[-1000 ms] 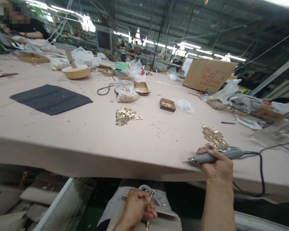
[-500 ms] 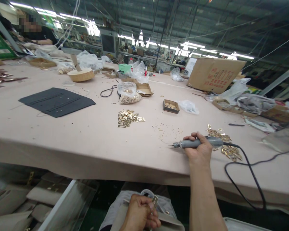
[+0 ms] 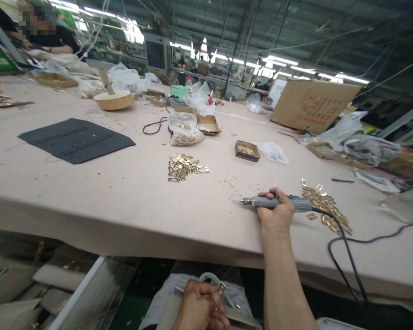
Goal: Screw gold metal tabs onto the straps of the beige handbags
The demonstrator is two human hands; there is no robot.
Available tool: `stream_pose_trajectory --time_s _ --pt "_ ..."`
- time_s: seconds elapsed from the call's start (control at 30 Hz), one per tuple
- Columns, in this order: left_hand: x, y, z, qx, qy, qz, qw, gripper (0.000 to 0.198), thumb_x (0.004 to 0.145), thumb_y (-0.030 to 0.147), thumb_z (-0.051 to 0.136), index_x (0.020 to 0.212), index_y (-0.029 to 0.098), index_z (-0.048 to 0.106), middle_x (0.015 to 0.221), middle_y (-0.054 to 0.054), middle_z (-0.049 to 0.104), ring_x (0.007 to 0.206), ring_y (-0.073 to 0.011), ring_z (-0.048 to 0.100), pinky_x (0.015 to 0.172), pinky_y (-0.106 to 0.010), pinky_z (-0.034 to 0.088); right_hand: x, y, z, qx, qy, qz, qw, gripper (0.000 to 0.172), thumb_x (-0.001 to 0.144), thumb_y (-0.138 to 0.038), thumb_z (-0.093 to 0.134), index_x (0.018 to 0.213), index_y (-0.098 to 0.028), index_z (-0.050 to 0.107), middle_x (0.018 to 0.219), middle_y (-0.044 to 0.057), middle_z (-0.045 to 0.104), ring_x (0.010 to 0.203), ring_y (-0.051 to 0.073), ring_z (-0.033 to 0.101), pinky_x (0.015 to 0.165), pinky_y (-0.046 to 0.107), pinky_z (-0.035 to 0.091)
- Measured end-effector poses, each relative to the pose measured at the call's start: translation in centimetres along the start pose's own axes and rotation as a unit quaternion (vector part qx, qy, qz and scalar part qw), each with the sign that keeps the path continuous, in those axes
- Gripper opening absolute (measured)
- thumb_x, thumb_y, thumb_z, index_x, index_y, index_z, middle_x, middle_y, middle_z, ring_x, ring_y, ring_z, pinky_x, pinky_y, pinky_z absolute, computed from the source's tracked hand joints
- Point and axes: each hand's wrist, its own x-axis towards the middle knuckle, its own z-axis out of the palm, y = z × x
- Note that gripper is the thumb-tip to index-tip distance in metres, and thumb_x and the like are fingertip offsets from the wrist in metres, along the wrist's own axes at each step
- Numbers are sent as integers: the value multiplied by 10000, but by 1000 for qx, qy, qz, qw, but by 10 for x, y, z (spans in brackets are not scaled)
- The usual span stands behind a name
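Observation:
My right hand (image 3: 278, 208) is closed around a grey electric screwdriver (image 3: 299, 203), its thin bit pointing left just over the table, by scattered tiny screws (image 3: 239, 183). Low in front of my lap, my left hand (image 3: 201, 305) pinches a small gold metal plate (image 3: 221, 287) with a slot in it. Under that hand lies a beige piece (image 3: 242, 316), partly hidden by my fingers. One pile of gold plates (image 3: 184, 167) sits mid-table. Another pile of gold fittings (image 3: 325, 206) lies right of the screwdriver, whose black cord (image 3: 347, 247) loops off the table edge.
A small box of screws (image 3: 248, 151) and a plastic bag of small parts (image 3: 186, 133) stand farther back. To the left lies a black sheet (image 3: 77, 140). A large carton (image 3: 316, 105) stands back right. Beige pieces (image 3: 60, 277) fill a bin below left. A person (image 3: 48, 34) sits far left.
My right hand has moved slightly left with the screwdriver. My left hand keeps its pinch on the gold plate, and the camera view has shifted a little.

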Motion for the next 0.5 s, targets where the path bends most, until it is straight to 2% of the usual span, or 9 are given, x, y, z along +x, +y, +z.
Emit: stream_pose_trajectory --time_s 0.33,0.5 --pt "4 -1 2 -20 4 -10 1000 408 736 495 748 606 129 625 512 -78 643 464 -195 669 419 -227 464 -3 1 5 27 26 23 999 197 748 -66 657 812 -181 510 737 -84 574 488 44 498 571 237 554" --pt "2 -1 2 -19 5 -3 1000 405 759 480 740 610 120 629 534 -99 660 461 -193 671 408 -214 447 -4 2 7 29 32 25 999 177 763 -70 651 810 -177 518 744 -78 571 491 43 489 575 238 553"
